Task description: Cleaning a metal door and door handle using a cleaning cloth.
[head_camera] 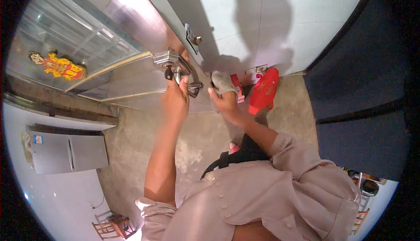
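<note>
My left hand (176, 94) is closed around the metal door handle (177, 75), thumb uppermost. The handle stands out from a shiny lock plate (165, 59) on a metal door (141, 86) with glass panes. A key with a black head (168, 73) sticks out of the lock beside my fingers. To the right, my right hand (227, 105) holds a crumpled grey cloth (223, 82) with fingers partly hidden by it. The cloth is apart from the handle. A second dark metal fitting (196, 89) juts out from the door between my hands.
A latch fitting (193, 39) sits on the door's edge, near the white tiled wall (262, 21). Below stand a red bag (264, 90) and a red box (237, 88). A grey refrigerator (69, 152) and a wooden chair (113, 226) are at left; a dark panel (357, 77) rises at right.
</note>
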### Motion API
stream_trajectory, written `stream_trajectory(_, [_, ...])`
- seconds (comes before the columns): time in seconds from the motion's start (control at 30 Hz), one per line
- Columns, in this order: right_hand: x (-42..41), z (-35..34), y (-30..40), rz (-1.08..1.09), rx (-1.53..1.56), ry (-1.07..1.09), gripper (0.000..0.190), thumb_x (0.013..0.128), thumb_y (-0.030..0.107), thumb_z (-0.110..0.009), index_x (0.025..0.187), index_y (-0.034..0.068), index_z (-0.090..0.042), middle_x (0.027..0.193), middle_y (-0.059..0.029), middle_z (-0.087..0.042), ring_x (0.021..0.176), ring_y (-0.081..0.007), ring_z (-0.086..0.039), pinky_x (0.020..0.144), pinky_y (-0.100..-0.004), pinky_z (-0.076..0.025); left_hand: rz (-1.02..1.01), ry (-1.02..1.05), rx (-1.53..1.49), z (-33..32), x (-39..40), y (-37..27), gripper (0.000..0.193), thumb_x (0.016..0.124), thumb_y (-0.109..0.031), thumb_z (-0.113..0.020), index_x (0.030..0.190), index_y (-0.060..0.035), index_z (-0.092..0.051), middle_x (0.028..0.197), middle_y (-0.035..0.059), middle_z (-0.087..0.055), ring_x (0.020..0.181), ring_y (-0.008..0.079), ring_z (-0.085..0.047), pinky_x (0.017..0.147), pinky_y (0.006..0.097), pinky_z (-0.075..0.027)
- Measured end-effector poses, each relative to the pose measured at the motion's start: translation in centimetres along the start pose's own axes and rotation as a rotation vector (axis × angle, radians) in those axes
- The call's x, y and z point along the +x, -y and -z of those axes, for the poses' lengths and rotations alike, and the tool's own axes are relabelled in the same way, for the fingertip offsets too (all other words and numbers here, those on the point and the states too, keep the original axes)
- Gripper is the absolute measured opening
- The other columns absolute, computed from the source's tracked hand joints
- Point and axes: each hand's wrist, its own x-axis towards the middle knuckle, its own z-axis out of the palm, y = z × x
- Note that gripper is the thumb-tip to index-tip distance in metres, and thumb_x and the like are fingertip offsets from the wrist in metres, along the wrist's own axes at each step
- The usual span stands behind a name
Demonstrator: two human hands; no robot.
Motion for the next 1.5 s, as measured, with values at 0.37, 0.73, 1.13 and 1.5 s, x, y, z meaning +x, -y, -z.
stream_trajectory(0.37, [2.5,0.9,0.5,0.568,-0.441,0.610,0.030,0.077,0.014,-0.055,0.106,0.004,-0.057,0.102,-0.0178,-0.060,0.085,-0.0341,-0.061,0.073,-0.0434,-0.048,0.086,0.124,-0.089,-0.2,0.3,0.1,0.046,0.095,-0.038,-0.039,0.121,-0.0007,-0.037,0.075,0.0202,-0.061,0.062,0.0333,-0.060,0.058,0.0425,-0.045])
stream_trajectory(0.73, [5.8,4.0,1.9,0.558,-0.257,0.851,0.022,0.076,0.014,-0.051,0.095,0.005,-0.056,0.086,-0.0162,-0.061,0.079,-0.0349,-0.060,0.066,-0.0423,-0.047,0.052,0.103,0.152,0.5,0.0,-0.2,0.045,0.095,-0.039,-0.038,0.120,-0.0009,-0.039,0.071,0.0190,-0.059,0.059,0.0288,-0.059,0.056,0.0392,-0.045])
stream_trajectory(1.13, [3.9,0.2,0.6,0.477,-0.365,0.809,0.028,0.078,0.013,-0.049,0.105,0.008,-0.055,0.092,-0.0146,-0.060,0.080,-0.0299,-0.060,0.067,-0.0405,-0.047,0.197,0.127,-0.026,-0.1,-0.1,-0.2,0.053,0.095,-0.039,-0.037,0.129,0.0026,-0.035,0.064,0.0155,-0.057,0.058,0.0269,-0.059,0.056,0.0381,-0.045])
stream_trajectory(1.5, [1.8,3.1,-4.4,0.911,-0.490,0.503,0.025,0.076,0.013,-0.055,0.099,0.006,-0.057,0.086,-0.0110,-0.062,0.075,-0.0299,-0.060,0.063,-0.0399,-0.047,0.262,0.102,-0.030,0.3,-0.2,-1.3,0.052,0.095,-0.040,-0.038,0.123,0.0035,-0.041,0.077,0.0239,-0.059,0.068,0.0350,-0.060,0.064,0.0431,-0.044])
